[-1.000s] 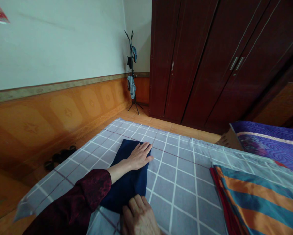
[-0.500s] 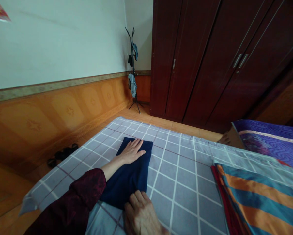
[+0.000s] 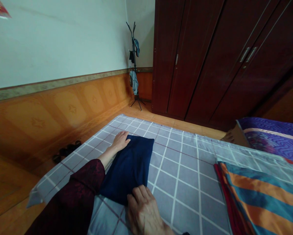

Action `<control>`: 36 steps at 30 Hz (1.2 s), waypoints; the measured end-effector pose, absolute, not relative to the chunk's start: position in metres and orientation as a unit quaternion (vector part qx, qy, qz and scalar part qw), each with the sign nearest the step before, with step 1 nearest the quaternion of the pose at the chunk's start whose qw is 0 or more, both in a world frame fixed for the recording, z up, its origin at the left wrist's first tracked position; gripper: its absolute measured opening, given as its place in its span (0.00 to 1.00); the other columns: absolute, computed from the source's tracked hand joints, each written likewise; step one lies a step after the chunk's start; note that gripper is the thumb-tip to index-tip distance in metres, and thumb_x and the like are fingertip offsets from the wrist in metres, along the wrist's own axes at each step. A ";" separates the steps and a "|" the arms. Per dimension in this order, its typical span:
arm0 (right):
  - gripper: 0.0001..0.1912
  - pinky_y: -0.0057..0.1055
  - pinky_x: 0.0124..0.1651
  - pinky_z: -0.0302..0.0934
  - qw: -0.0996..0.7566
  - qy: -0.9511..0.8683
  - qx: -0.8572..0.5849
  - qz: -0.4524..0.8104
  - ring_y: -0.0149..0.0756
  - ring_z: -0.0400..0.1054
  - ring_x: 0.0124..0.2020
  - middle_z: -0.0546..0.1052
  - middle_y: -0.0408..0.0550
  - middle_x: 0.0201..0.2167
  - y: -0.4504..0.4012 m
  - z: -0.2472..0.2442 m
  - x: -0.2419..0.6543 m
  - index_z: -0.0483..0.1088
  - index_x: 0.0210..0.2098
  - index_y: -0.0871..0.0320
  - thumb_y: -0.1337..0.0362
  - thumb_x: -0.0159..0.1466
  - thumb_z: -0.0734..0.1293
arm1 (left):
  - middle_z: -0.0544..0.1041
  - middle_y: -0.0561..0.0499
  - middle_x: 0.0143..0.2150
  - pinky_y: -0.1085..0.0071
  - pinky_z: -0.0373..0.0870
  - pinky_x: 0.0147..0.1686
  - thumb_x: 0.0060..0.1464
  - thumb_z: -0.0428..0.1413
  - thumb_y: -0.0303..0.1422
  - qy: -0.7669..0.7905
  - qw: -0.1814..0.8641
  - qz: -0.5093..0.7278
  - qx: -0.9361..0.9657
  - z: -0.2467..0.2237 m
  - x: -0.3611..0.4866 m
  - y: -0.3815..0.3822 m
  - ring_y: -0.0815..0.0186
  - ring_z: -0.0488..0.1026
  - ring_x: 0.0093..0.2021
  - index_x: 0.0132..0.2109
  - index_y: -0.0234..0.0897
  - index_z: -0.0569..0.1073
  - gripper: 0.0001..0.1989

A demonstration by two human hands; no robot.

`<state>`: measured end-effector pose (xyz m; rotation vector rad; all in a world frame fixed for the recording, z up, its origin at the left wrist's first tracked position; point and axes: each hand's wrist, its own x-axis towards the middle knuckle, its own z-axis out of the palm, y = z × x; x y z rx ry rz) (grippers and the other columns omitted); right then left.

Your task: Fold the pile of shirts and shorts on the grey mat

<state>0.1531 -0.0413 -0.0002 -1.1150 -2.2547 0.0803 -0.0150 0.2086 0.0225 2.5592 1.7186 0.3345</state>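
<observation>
A folded dark blue cloth (image 3: 133, 160) lies flat on the grey checked bed cover (image 3: 183, 173). My left hand (image 3: 120, 141) rests at the cloth's far left corner; its fingers point away from me and it grips nothing visible. At the cloth's near right corner is my right hand (image 3: 144, 207), its fingers curled down and pinching the edge of the cloth. The tips of those fingers are partly hidden beneath the knuckles.
Striped orange and teal cloth (image 3: 266, 192) lies on the bed at the right, with red fabric at its left edge. A coat rack (image 3: 134, 62) stands in the corner beside a dark red wardrobe (image 3: 197, 58). Shoes (image 3: 67, 150) are on the floor at the left.
My left hand has slid left from the top of the blue cloth to its far left corner. My right hand stays at the near corner. The view has shifted slightly.
</observation>
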 end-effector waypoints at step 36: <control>0.06 0.36 0.40 0.57 0.321 -0.828 -0.447 0.106 0.39 0.61 0.37 0.67 0.47 0.32 -0.038 0.014 0.157 0.68 0.31 0.56 0.70 0.62 0.61 | 0.72 0.45 0.53 0.58 0.69 0.52 0.59 0.50 0.37 0.632 0.144 0.296 0.702 0.019 -0.106 -0.026 0.59 0.70 0.53 0.37 0.39 0.69 0.07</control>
